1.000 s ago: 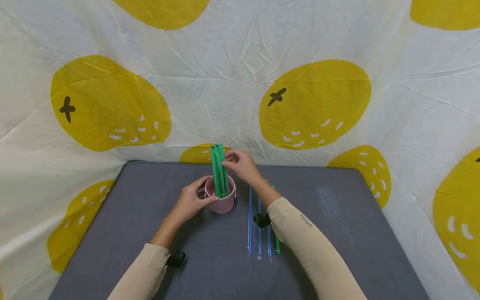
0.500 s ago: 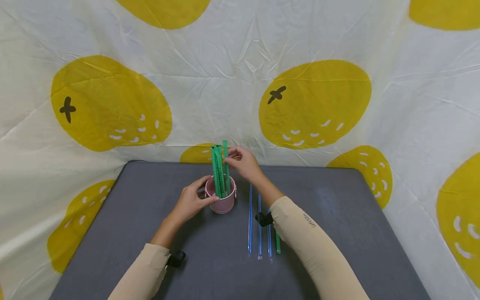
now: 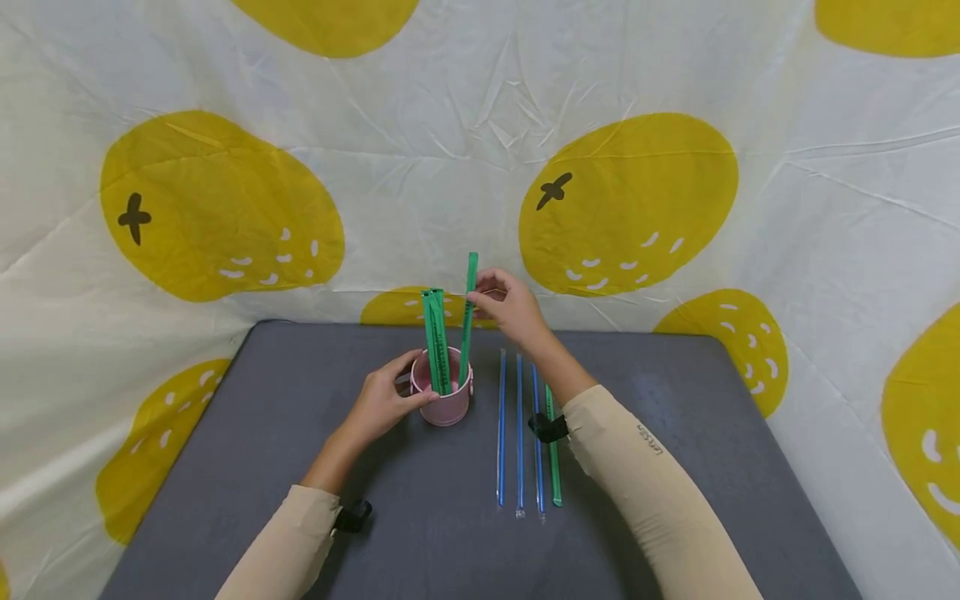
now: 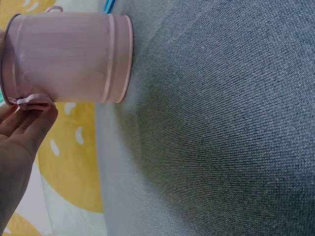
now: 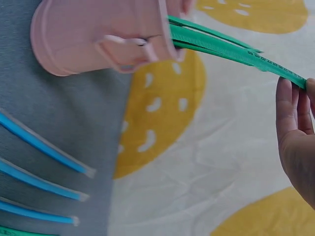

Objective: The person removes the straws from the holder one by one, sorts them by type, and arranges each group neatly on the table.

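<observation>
A small pink bucket [image 3: 445,412] stands upright on the table, and my left hand [image 3: 381,402] grips it at the rim. In the left wrist view the fingers lie by the handle lug on the bucket's side. Several green wrapped straws [image 3: 437,346] lean together inside it. My right hand [image 3: 516,310] pinches one green wrapped straw [image 3: 467,333] between thumb and fingers. That straw stands apart from the bunch, and its lower end is still within the bucket. The right wrist view shows the pinched straw [image 5: 275,67] rising past the bucket's rim.
Right of the bucket, three blue straws [image 3: 520,450] in clear wrap lie side by side on the dark grey table [image 3: 427,517]. Beside them is one green wrapped straw [image 3: 555,475], partly under the right forearm. A cloth [image 3: 435,208] with yellow fruit print hangs behind the table.
The right hand has moved up and to the right, drawing one green straw away from the bunch and partly out of the bucket. The left hand and bucket have stayed in place.
</observation>
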A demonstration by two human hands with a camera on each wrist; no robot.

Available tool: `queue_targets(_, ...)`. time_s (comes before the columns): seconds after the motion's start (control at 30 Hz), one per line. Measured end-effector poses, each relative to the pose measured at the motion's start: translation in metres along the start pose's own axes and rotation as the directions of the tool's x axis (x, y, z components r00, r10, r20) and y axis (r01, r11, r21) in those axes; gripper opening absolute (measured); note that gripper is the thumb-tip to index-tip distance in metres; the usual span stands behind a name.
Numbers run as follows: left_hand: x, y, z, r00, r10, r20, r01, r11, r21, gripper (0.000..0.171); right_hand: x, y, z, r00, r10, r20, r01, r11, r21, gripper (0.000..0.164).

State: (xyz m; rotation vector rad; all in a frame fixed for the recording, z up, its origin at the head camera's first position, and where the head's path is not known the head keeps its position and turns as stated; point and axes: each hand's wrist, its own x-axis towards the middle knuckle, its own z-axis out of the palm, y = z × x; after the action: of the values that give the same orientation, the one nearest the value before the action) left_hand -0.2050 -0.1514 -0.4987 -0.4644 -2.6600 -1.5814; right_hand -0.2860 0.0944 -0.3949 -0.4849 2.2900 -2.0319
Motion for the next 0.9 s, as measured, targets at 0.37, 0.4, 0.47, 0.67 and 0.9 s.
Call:
queue_targets(0.37,0.0,0.001,0.006,1.0,-0.001,-0.006,0.001,1.0,-0.013,0.075,0.002,-0.03,-0.032,0.994,-0.1,-0.051,0.104,0.991,0.085,0.019)
queue_targets(0.4,0.001,0.001,0.006,1.0,0.002,-0.007,-0.002,1.0,-0.01,0.075,0.003,-0.032,-0.035,0.993,-0.102,-0.061,0.108,0.99,0.093,0.018)
queue_targets(0.47,0.001,0.001,0.006,1.0,0.009,-0.01,-0.009,1.0,-0.004,0.075,0.004,-0.034,-0.042,0.991,-0.106,-0.081,0.115,0.987,0.112,0.018)
queue_targets(0.67,0.004,0.001,0.005,1.0,0.009,-0.022,-0.009,1.0,0.002,0.075,0.001,-0.036,-0.067,0.989,-0.104,-0.103,0.115,0.988,0.101,0.02)
queue_targets(0.9,0.005,0.002,0.004,1.0,-0.001,-0.02,0.001,1.0,-0.002,0.076,-0.011,-0.023,-0.101,0.989,-0.062,-0.134,0.068,0.997,0.042,0.025)
